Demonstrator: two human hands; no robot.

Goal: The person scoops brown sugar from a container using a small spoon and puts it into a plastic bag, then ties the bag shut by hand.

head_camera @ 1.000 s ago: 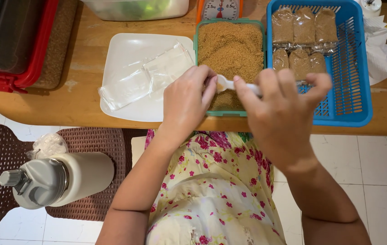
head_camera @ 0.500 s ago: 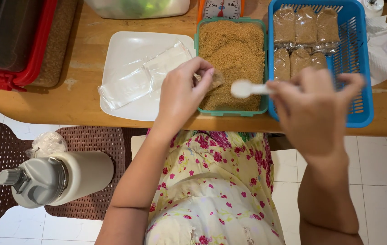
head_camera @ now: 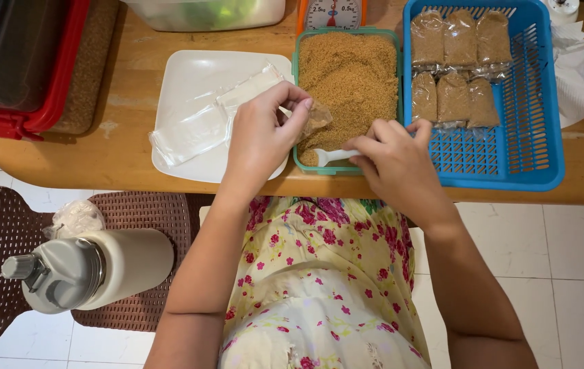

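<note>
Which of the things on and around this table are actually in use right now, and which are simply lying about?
In use:
left hand holding small clear bag
right hand with white spoon
green tub of brown granules
blue basket of filled packets
white tray of empty bags

Lying about:
scale
red bin
flask

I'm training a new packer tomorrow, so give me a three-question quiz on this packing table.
1. True or false: the blue basket holds filled packets.
2. What does the right hand hold? A) white spoon B) scissors C) lid
3. Fill in: the left hand holds a small clear ____ over the green tub of brown grains.

Key: 1 true. 2 A, the white spoon, its bowl at the tub's near edge. 3 bag, already partly filled. Empty bags lie on the white tray.
</note>
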